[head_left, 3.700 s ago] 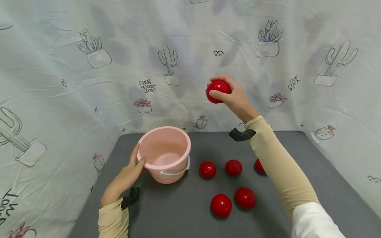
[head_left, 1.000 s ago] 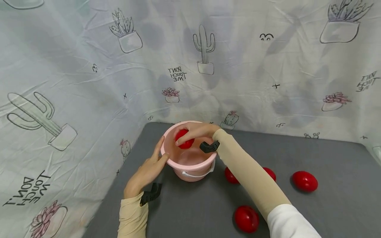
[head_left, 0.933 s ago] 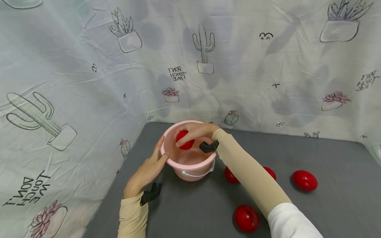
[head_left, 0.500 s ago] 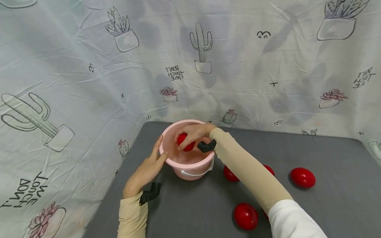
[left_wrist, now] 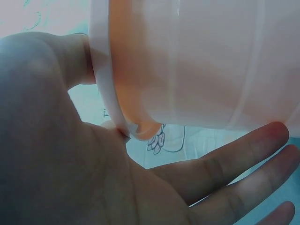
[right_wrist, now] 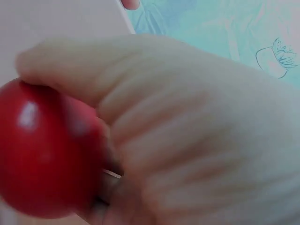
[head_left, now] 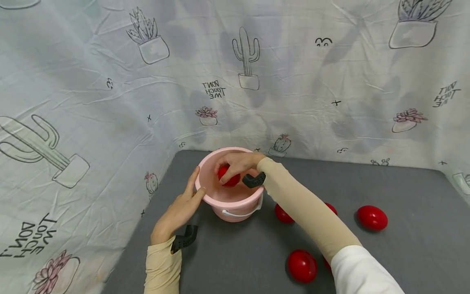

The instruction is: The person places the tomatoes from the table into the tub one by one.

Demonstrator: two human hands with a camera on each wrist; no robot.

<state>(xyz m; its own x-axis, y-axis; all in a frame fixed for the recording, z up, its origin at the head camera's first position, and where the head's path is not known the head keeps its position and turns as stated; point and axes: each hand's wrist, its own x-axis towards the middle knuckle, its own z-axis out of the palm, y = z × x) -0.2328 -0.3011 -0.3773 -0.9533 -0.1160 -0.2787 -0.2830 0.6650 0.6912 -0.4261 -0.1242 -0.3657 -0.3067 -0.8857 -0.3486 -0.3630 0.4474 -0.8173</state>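
Observation:
A pink bucket (head_left: 240,214) with a white handle stands upright at the table's back left. My left hand (head_left: 180,212) holds its left side: the thumb and index finger lie over the rim. In the left wrist view the other fingers (left_wrist: 243,159) stretch along the outer wall. Inside the bucket, my right hand (head_left: 238,163) grips a smooth, glossy red ball (head_left: 229,177), thumb on the near side. The right wrist view shows that red ball (right_wrist: 42,150) close up under the thumb; the other fingers are mostly hidden. Whether the ball touches the bucket's bottom I cannot tell.
More red balls lie on the dark grey table (head_left: 227,253): one at the right (head_left: 372,217), one near the front (head_left: 302,266), one beside the bucket (head_left: 283,213). My right forearm partly covers others. A cactus-print cloth (head_left: 301,81) hangs behind and to the left.
Since the oldest frame, my right hand has carried the red ball left and down into the bucket. Lately it has sunk slightly lower. My left hand keeps its place on the rim; the view has shifted.

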